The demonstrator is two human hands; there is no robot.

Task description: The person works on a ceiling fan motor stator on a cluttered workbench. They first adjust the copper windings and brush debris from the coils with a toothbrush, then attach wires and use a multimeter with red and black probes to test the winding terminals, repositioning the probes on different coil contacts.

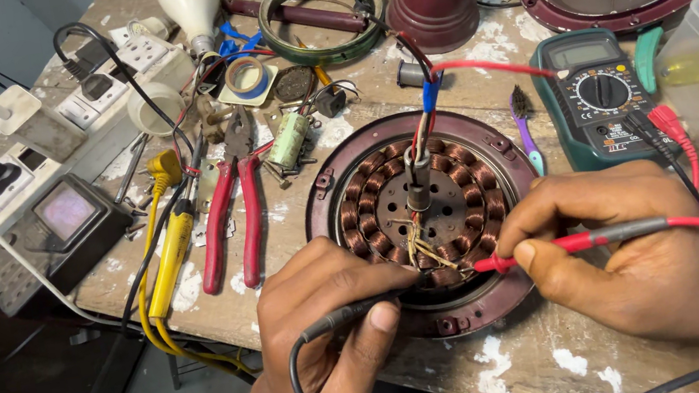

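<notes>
Probes in both my hands meet at the fan motor (422, 213) in the middle of the frame, its copper windings ringed inside a maroon housing. My left hand (327, 321), lower centre, pinches the black probe (358, 310), whose tip reaches the thin loose wires near the shaft. My right hand (630, 255), lower right, grips the red probe (576, 242) at the same wires. The green multimeter (600, 96) lies at upper right, red-handled pliers (226, 216) to the left.
</notes>
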